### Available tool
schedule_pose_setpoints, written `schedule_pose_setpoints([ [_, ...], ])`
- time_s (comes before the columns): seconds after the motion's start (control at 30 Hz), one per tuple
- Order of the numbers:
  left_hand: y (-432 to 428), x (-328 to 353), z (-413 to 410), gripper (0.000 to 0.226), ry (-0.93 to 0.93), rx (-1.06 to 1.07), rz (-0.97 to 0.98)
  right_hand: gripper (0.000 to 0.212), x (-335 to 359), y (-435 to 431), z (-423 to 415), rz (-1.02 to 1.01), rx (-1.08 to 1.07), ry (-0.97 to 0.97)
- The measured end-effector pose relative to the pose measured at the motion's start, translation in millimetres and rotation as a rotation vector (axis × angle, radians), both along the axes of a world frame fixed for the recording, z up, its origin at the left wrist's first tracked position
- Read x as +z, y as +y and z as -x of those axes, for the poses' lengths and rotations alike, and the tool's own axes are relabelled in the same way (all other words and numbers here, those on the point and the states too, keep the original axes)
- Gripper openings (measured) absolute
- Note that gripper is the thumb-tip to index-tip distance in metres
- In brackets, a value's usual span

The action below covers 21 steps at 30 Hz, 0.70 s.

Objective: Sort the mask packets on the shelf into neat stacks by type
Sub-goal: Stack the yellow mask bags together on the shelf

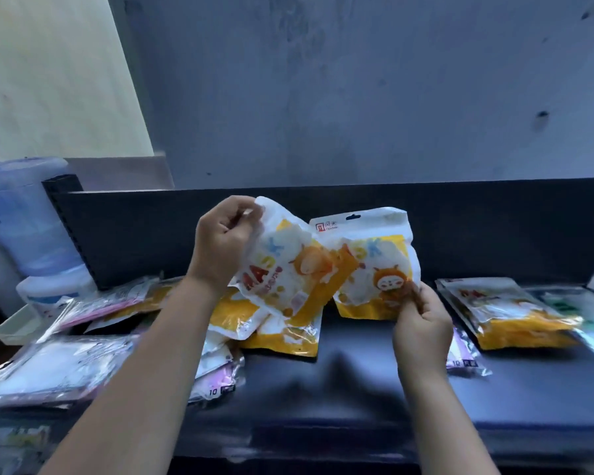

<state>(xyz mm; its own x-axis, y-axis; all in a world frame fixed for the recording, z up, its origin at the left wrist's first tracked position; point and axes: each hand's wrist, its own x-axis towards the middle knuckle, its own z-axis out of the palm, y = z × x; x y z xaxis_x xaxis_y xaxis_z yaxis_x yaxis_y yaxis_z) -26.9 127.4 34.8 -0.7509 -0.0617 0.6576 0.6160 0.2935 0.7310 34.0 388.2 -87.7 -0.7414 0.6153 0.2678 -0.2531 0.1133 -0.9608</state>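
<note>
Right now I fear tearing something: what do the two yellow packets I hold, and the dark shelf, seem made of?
The left packet and right packet: probably thin glossy plastic film; both crease, bend and glint where the left hand and right hand hold them. The shelf: dark, smooth, slightly sheened; painted metal or laminate, cannot tell which.

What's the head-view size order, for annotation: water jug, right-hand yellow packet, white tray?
1-2. water jug and yellow packet pinched by right hand: alike; packet is nearer.
3. white tray, partly covered.
</note>
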Motion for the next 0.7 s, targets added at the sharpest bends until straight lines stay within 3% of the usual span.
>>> schedule_pose_setpoints([
  [0.3,144.7,6.9,21.4,0.01,-0.254,-0.278,0.105,0.025,8.6,138.2,-20.7,0.032,-0.003,-0.123],
  [0.53,245.8,6.2,24.8,0.011,-0.39,-0.342,0.242,0.023,20.8,236.4,-18.7,-0.045,-0.243,-0.256],
  [0.7,286.6,-1.2,21.9,0.014,-0.463,-0.351,0.276,0.021,15.7,270.9,-1.5,-0.115,-0.165,-0.412],
])
